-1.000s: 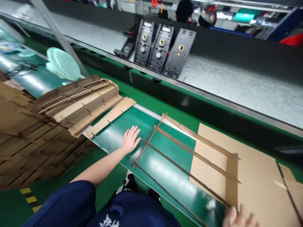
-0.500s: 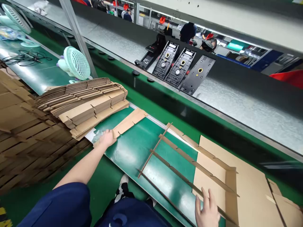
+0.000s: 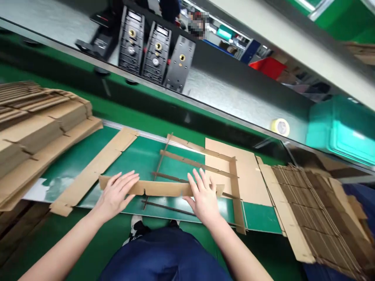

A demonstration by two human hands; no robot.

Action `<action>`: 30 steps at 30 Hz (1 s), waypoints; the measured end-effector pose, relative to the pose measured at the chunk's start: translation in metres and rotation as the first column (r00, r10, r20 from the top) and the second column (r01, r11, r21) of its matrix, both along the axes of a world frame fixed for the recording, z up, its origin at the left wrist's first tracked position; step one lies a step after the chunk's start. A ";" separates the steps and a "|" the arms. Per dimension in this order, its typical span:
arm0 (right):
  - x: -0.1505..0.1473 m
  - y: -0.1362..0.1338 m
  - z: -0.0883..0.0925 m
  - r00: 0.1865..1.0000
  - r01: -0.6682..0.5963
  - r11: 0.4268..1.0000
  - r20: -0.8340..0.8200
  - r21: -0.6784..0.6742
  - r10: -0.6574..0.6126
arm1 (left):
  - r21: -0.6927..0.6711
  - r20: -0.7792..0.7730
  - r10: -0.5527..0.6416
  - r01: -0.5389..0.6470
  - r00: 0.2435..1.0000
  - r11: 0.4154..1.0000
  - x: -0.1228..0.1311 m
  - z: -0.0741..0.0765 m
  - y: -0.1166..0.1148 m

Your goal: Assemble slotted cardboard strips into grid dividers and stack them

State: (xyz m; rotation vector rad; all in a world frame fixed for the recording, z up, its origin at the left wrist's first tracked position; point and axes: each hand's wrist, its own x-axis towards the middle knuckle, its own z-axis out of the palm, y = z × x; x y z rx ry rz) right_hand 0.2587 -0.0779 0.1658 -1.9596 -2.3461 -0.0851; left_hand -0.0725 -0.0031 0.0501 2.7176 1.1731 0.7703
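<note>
A notched cardboard strip [image 3: 162, 188] is held level in front of me, across the near part of a cardboard divider grid [image 3: 236, 179]. Around its left end, my left hand [image 3: 115, 197] has fingers over the top edge and thumb below. My right hand [image 3: 205, 197] grips it near the right end, fingers spread on the far side. The grid stands on edge on the green table [image 3: 187, 205], several long strips joined by a crosspiece at each end. Left of it, a loose cardboard strip [image 3: 90, 171] lies flat and slanted.
A stack of cardboard strips [image 3: 70, 117] is at the left. Folded dividers [image 3: 310, 210] lean at the right beside a flat cardboard sheet [image 3: 253, 177]. Beyond runs a conveyor [image 3: 222, 89] bearing black panels [image 3: 155, 54], a tape roll [image 3: 280, 127] and a green bin [image 3: 342, 127].
The view has swung right. My left hand has brought a cardboard strip from the left over to the grid, and my right hand, empty before, now holds its other end.
</note>
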 end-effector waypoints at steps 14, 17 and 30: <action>0.182 -0.128 -0.067 0.375 0.837 0.524 -0.535 -0.155 -0.757 | -0.304 -0.219 0.051 -0.118 0.974 0.945 0.165 -0.051 -0.026; 0.183 -0.117 -0.089 0.364 0.841 0.520 -0.552 -0.153 -0.751 | -0.314 -0.247 0.037 -0.116 0.968 0.943 0.165 -0.063 -0.027; 0.176 -0.084 -0.124 0.484 0.795 0.581 -0.394 -0.175 -0.781 | -0.288 -0.312 0.054 -0.149 0.948 0.946 0.164 -0.065 -0.028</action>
